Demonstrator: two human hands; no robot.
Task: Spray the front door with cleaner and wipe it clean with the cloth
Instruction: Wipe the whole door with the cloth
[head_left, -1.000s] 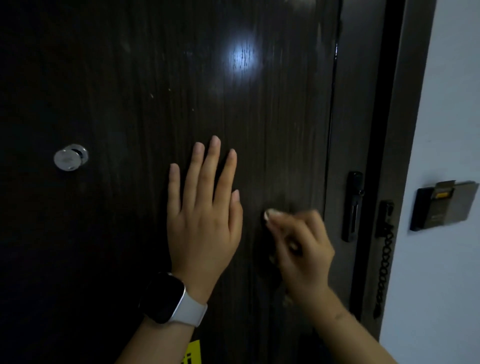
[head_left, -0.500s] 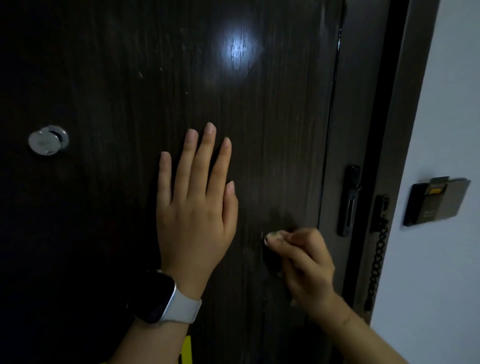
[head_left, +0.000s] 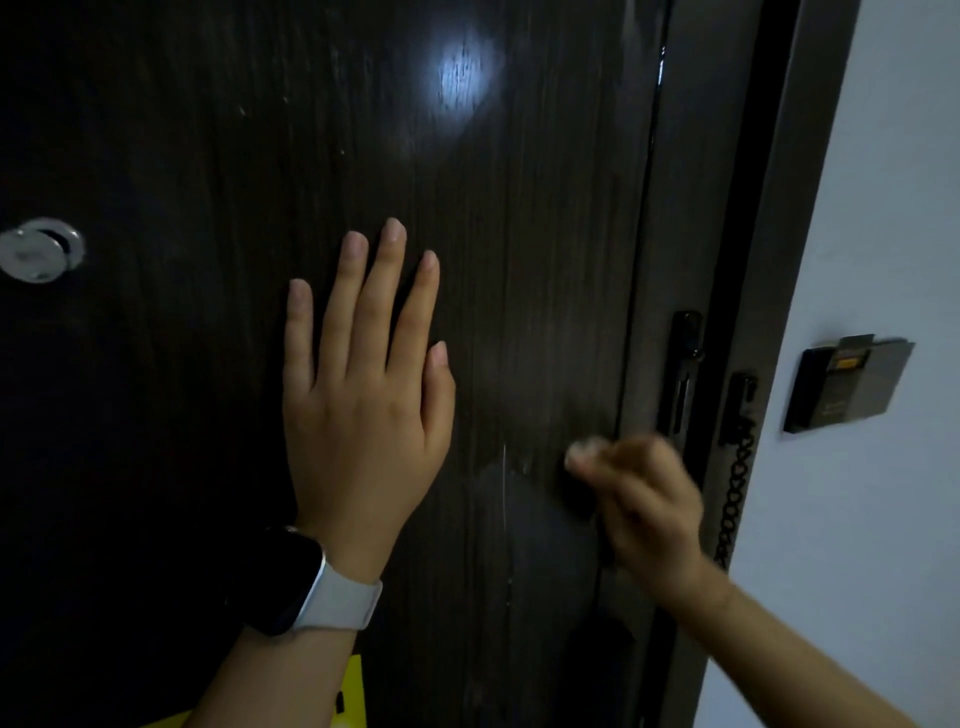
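With our left hand (head_left: 363, 415) flat, fingers straight, on the front door (head_left: 519, 260), our right hand (head_left: 644, 499) bunches a dark, barely visible cloth (head_left: 579, 493) near the latch edge, where we risk snagging the chain (head_left: 735, 499).

A dark door frame (head_left: 779, 218) is running down the dim scene. Right of it, a pale wall (head_left: 883, 519) is carrying a small card holder (head_left: 847, 384); a black chain (head_left: 735, 499) is hanging on the frame.

Bare door (head_left: 545, 260) above hands; chain (head_left: 735, 499) rightward.
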